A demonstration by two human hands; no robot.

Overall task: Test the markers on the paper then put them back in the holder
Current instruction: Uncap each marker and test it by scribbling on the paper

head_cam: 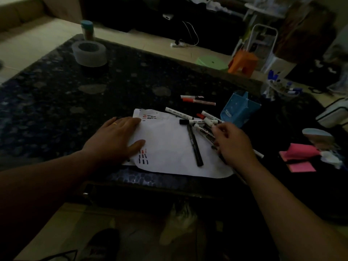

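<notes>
Left grip (pixel 114 137): pressing flat, fingers straight, on paper (pixel 169 147) at worktop (pixel 131 81) front edge.
Right grip (pixel 233 143): curling over markers (pixel 197 122); hold impossible to tell.
Markers: lying heaped beside holder (pixel 239 110).
Technique: isolating a single one before lifting.

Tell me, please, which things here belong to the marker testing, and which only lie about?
For the job: paper, markers, blue holder.
Only lying about: tape roll, pink notes, orange stool, jar.
</notes>
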